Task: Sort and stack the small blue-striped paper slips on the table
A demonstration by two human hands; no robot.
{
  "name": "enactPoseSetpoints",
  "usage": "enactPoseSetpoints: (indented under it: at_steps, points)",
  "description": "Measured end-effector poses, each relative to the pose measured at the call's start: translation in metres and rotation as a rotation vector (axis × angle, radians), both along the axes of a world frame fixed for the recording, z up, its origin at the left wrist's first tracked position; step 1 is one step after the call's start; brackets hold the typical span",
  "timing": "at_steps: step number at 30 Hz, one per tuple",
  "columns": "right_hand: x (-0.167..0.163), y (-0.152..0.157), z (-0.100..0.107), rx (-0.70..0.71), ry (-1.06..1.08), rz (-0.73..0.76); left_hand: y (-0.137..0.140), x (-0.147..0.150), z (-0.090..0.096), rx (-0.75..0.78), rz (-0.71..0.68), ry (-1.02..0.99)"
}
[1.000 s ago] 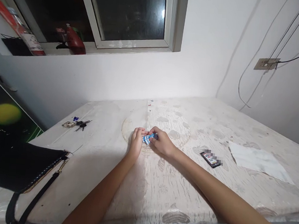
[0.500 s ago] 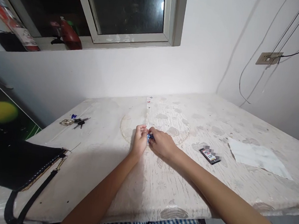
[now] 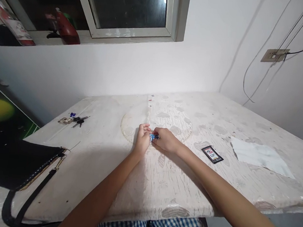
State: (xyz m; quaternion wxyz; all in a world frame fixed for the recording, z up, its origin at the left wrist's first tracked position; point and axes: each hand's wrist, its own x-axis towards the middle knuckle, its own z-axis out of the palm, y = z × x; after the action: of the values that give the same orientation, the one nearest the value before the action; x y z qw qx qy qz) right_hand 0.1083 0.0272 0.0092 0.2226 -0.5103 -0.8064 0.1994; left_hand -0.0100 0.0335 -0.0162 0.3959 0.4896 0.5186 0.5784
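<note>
My left hand and my right hand meet over the middle of the table. Between them is a small blue, white and dark thing, too small and too covered to name. The right thumb and fingers pinch it from its right side. The left thumb and palm press against its left end, with the left fingers curled above. Both hands are closed on it, close to the tabletop. Parts of the thing are hidden behind the fingers.
The patterned tablecloth covers the table. Keys lie at the left, above a black bag with a strap. On the right are a dark-edged card and a white cloth. A wall socket holds cables.
My right hand has turned slightly and its knuckles have risen, so more of the blue-and-white thing shows. My left hand stays nearly in place. The whole view has shifted a little.
</note>
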Motion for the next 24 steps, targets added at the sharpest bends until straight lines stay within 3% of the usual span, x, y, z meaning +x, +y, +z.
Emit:
enactPoseSetpoints:
  at_steps: [18, 24]
  points:
    - [0.0024, -0.0007, 0.0049, -0.064, 0.015, 0.019, 0.0006, 0.003, -0.0061, 0.115, -0.048, 0.051]
    - [-0.0018, -0.0039, 0.0022, 0.045, -0.054, -0.007, -0.0015, 0.0037, -0.004, 0.126, -0.07, 0.068]
